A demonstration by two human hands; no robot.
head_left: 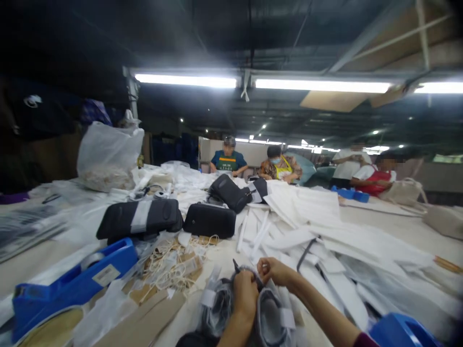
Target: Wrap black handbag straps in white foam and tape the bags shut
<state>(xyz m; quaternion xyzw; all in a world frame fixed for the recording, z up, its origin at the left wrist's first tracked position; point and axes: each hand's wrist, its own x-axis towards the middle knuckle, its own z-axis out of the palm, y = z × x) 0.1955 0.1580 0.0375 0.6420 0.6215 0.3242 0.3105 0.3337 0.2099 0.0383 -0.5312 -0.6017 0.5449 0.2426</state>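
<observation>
My left hand (246, 289) is closed over a grey piece with a pointed dark tip (236, 265) between two wrapped bundles. Right beside it, my right hand (275, 271) has its fingers curled into a pinch at the piece's far end; whatever lies between the fingertips is too small to make out. The left grey wrapped bundle (218, 308) and the right grey wrapped bundle (270, 315) look like rolled loops in clear film, each with white tape on its outer side. My left forearm partly hides them.
A blue tape dispenser (68, 284) stands at left, another blue object (401, 330) at lower right. String tags (173, 265), black cases (210, 220) and white foam sheets (307, 207) cover the table. A stuffed plastic bag (108, 154) stands back left. Several co-workers (227, 161) are across the table.
</observation>
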